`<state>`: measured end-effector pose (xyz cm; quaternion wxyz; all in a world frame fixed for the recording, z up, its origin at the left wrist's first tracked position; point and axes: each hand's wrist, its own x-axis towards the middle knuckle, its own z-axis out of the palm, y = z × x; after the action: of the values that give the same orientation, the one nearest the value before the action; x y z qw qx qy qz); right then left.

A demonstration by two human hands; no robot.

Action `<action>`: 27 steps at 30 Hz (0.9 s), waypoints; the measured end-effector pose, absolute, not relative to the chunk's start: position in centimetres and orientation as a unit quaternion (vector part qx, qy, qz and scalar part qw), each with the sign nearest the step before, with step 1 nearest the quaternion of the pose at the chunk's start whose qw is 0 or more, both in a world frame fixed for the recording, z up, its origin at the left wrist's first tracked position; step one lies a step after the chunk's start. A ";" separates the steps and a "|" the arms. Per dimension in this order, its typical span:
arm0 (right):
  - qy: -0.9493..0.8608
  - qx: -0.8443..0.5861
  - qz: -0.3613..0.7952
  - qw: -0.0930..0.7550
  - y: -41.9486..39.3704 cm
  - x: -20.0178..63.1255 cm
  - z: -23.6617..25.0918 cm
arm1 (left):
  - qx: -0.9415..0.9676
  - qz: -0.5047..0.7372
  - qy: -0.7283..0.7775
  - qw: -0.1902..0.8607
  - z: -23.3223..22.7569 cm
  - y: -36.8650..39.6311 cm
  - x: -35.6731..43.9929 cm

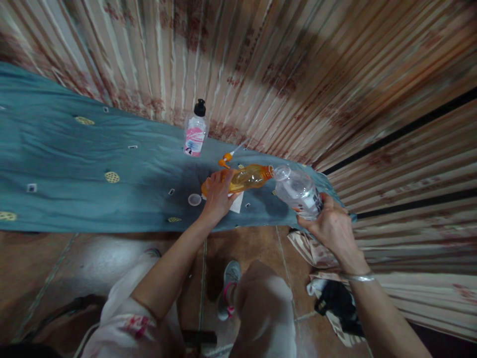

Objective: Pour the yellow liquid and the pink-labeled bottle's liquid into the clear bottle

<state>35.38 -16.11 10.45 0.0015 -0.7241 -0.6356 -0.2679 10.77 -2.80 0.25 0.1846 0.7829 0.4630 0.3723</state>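
Observation:
My left hand [218,194] is wrapped round an orange see-through bottle [250,177], tipped nearly level, its uncapped neck pointing right. In my right hand [331,221] is a clear plastic bottle [294,186] with a printed label, tilted so its mouth faces up and left. The two mouths meet or nearly meet; whether they touch I cannot tell. Just behind the orange bottle lies an orange pump top [225,159] with a pale tube. A small round white cap [194,200] rests left of my left hand. Something flat and white [237,203] lies under the orange bottle.
A clear pump bottle [196,132] with a pink label and black top stands at the back of the blue-green cloth [149,189]. Behind it hangs a pleated curtain [238,64]. Dark and striped fabric [337,306] lies on the tiled floor at right.

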 end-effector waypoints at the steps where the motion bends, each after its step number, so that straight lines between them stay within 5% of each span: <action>1: -0.635 -0.725 -0.269 0.004 -16.1 35.4 10.4 | 0.783 0.374 0.462 0.183 0.2 -2.8 10.8; 27: -0.649 -0.711 -0.271 0.014 -16.2 35.5 10.4 | 0.780 0.384 0.461 0.180 0.1 -2.8 10.8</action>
<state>35.54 -16.15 10.41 0.0136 -0.7111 -0.6487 -0.2708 10.80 -2.80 0.06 0.1798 0.7798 0.4605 0.3840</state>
